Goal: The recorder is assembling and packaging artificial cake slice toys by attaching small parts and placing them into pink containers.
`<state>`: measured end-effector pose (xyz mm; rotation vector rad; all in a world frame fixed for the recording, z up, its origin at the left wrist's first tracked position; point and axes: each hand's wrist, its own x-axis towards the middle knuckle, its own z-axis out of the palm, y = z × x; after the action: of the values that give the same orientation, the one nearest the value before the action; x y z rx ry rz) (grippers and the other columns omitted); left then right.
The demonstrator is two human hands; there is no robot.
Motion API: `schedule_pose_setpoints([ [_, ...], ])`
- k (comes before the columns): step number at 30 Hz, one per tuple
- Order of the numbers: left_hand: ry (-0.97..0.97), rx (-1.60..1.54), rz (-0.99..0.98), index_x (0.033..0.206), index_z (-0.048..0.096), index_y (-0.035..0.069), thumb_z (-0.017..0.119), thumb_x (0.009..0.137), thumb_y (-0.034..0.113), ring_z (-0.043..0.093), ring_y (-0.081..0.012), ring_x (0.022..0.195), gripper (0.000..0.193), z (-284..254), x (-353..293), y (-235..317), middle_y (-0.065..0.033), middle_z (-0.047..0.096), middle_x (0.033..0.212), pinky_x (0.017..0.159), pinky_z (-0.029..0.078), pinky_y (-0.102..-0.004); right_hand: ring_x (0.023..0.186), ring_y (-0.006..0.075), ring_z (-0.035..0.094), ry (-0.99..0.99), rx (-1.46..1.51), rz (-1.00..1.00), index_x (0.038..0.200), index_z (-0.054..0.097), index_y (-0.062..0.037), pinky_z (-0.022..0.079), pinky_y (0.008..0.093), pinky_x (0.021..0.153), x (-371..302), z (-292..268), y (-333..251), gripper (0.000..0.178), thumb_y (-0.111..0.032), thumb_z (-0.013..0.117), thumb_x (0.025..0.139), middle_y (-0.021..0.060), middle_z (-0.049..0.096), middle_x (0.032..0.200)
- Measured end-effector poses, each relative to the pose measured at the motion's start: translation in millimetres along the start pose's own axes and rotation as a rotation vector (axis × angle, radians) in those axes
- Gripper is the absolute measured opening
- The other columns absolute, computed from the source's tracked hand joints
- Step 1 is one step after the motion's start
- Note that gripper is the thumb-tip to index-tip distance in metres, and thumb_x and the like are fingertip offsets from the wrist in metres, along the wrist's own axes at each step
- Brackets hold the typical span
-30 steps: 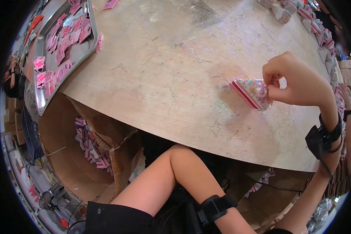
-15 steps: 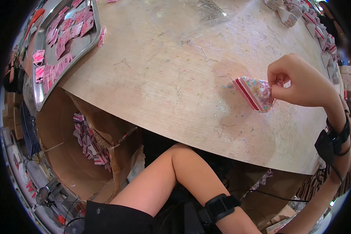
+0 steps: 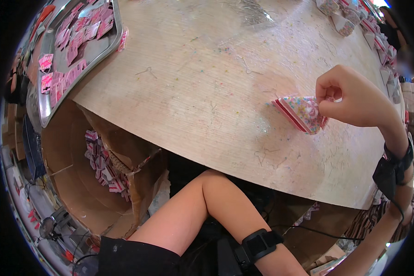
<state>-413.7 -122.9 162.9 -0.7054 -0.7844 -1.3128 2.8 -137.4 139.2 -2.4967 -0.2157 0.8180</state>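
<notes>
My right hand (image 3: 349, 96) is over the right side of the table, its thumb and forefinger pinched on the narrow end of a toy cake slice (image 3: 303, 112). The slice is wedge-shaped, with pink, red and white layers and a face covered in pastel sprinkles. It is tilted close to the tabletop, and whether it touches the wood I cannot tell. My left hand does not show.
A metal tray (image 3: 118, 39) of pink cards stands at the far left. Below it, a cardboard box (image 3: 69, 184) holds many small striped pieces. More sprinkled slices (image 3: 342, 25) are piled at the far right. Bent wires (image 3: 147, 71) and sprinkles litter the table (image 3: 184, 106).
The cake slice has tilted slightly, its striped edge dropping a little, while my right hand stays in almost the same place. The whole view has shifted very slightly.
</notes>
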Motion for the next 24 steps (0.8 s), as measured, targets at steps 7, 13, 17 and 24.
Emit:
schedule_pose_setpoints([
  [7, -0.133, -0.224, -0.047, 0.108, 0.06, 0.002, 0.065, 0.09, 0.024, 0.049, -0.0107, 0.08, 0.029, 64, -63, 193, -0.0002, 0.056, 0.088, 0.07, 0.04, -0.0249, 0.049, 0.014, 0.051, -0.042, -0.075, 0.285, 0.062, 0.06, 0.0027, 0.039, 0.0287, 0.047, 3, 11, 2, 0.02, -0.015, 0.063, 0.07, 0.0086, 0.053, 0.052],
  [13, -0.148, -0.301, -0.118, 0.11, 0.06, 0.003, 0.066, 0.091, 0.026, 0.048, -0.0078, 0.079, 0.031, 75, -83, 261, 0.0021, 0.057, 0.087, 0.071, 0.039, -0.0235, 0.067, 0.0281, 0.054, 0.305, -0.399, -0.095, 0.066, 0.054, 0.0011, 0.043, 0.0366, 0.063, -11, 36, -1, 0.012, -0.008, 0.062, 0.07, 0.0132, 0.052, 0.064],
  [17, 0.33, 0.549, -0.05, 0.088, 0.066, 0.003, 0.068, 0.081, 0.01, 0.057, -0.0147, 0.073, 0.01, 66, -108, 319, -0.0049, 0.061, 0.081, 0.063, 0.045, -0.0275, 0.073, 0.0296, 0.052, 0.369, -0.576, -0.162, 0.07, 0.05, 0.0012, 0.042, 0.0388, 0.065, -27, 47, -5, 0.011, 0.0, 0.06, 0.069, 0.0131, 0.05, 0.072],
  [24, 1.237, 1.913, -0.07, 0.094, 0.065, 0.007, 0.066, 0.085, 0.01, 0.054, -0.0113, 0.08, 0.009, 52, -182, 394, -0.0023, 0.061, 0.089, 0.069, 0.042, -0.0245, 0.082, 0.0253, 0.057, 0.49, -0.827, -0.464, 0.075, 0.056, 0.0007, 0.048, 0.0338, 0.072, -25, 63, -2, 0.017, -0.005, 0.062, 0.06, 0.0091, 0.053, 0.08],
])
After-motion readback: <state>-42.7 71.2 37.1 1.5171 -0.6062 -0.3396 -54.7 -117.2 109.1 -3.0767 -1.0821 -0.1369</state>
